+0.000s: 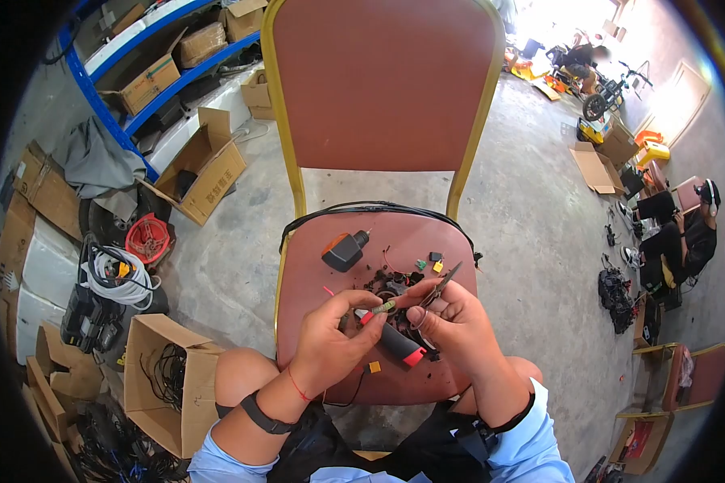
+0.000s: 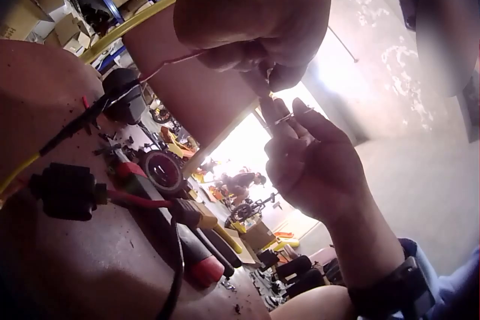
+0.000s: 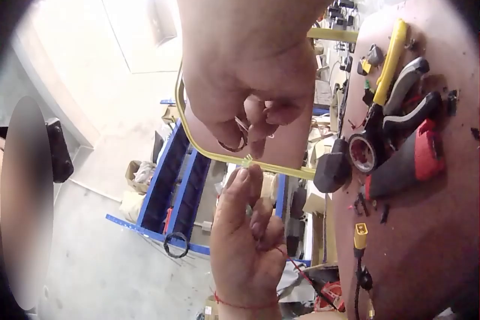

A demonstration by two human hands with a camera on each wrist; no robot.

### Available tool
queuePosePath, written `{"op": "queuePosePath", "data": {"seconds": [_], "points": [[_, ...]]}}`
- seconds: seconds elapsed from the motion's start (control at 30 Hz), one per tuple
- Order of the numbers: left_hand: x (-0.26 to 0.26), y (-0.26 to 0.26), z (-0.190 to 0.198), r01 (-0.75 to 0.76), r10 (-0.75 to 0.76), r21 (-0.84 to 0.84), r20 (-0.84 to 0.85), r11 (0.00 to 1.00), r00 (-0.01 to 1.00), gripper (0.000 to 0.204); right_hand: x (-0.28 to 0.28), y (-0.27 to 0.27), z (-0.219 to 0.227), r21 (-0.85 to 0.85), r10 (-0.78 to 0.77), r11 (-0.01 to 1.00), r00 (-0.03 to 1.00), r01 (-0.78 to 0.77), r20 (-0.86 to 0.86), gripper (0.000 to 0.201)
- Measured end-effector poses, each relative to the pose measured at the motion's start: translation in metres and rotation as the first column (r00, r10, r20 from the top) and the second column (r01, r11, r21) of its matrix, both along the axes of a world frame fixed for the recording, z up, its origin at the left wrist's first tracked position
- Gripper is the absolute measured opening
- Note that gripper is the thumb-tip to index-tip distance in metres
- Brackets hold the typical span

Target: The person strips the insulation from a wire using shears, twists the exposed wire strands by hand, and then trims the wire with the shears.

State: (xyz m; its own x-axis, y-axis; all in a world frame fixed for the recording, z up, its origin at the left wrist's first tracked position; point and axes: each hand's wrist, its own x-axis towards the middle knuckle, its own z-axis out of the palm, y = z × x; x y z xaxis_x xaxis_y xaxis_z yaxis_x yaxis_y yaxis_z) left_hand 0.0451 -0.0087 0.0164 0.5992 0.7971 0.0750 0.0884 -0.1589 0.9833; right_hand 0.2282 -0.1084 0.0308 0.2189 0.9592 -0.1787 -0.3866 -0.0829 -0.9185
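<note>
— Wire piece point(image 1: 384, 307), a short greenish-yellow one: where is it sitting?

— Above the seat of the red chair point(image 1: 330, 342), held between both hands. The left hand point(image 1: 328, 342) pinches its near end with thumb and forefinger curled together on it, and the right hand point(image 1: 453, 325) meets it from the other side.

— Is the right hand holding only the wire?

— No. Its fingers are curled round a dark pair of scissors point(image 1: 443, 283), whose tips stick up and away from the knuckles. Whether those fingers also clamp the wire itself I cannot tell (the right wrist view shows the fingertips bunched close over it, nothing clearer).

— And under the hands?

— A black tool with a red end point(image 1: 403, 348) lies on the seat just below them. Further back rests a black and orange device point(image 1: 344, 250), and near it small connectors, one green point(image 1: 420, 263) and one yellow point(image 1: 437, 266), among dark scraps. A black cable point(image 1: 370, 207) curves along the back edge of the seat.

— Anything around the chair?

— Open cardboard boxes point(image 1: 205, 169) on the concrete floor to the left, beside blue shelving point(image 1: 109, 113). Far right, a seated person point(image 1: 685, 237).
</note>
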Motion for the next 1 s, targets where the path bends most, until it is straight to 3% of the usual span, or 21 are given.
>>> {"op": "queuePosePath", "data": {"seconds": [0.2, 0.4, 0.8, 1.0], "points": [[0.0, 0.002, -0.012, -0.006, 0.005, 0.036, 0.013, 0.999, 1.0, 0.025, -0.001, -0.001, -0.002, -0.007, -0.018, 1.0, 0.999, 0.018, 0.037, 0.031], [0.001, 0.002, -0.004, -0.009, 0.013, 0.174, -0.023, 0.985, 1.0, 0.025, -0.007, -0.002, -0.005, -0.028, 0.013, 1.0, 0.956, -0.005, 0.292, 0.027], [0.002, 0.0, 0.01, 0.021, 0.018, 0.276, -0.139, 0.961, 0.99, 0.023, -0.011, -0.003, 0.002, -0.005, -0.004, 1.0, 0.92, 0.006, 0.393, 0.026], [0.002, 0.001, 0.006, 0.014, 0.02, 0.315, -0.104, 0.949, 0.994, 0.023, -0.012, -0.003, -0.001, 0.023, -0.01, 1.0, 0.883, -0.001, 0.469, 0.025]]}}
